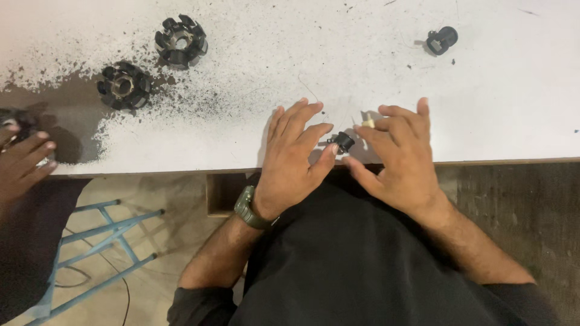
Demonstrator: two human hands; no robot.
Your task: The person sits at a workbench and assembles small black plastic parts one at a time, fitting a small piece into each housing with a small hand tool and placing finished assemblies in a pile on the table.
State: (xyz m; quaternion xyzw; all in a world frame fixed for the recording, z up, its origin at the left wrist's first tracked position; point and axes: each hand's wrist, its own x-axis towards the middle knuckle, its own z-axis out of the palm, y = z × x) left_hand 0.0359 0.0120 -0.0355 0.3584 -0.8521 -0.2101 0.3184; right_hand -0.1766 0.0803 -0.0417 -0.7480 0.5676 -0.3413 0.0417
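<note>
Black small round plastic part (pixel 344 142) sits on white tabletop (pixel 495 108) near front edge, between both hands. Left hand (pixel 295 158) flat, fingers spread, thumb tip touching part. Right hand (pixel 400 158) loosely open, index finger pressing small cream piece (pixel 368 121). Two black toothed ring cores (pixel 124 85) lie far left amid dark dust. Another person's hand (pixel 23 162) at left edge.

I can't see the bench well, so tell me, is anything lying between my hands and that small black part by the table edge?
Nothing visible does. The small black part sits between the left hand and right hand, close to both thumbs.
</note>
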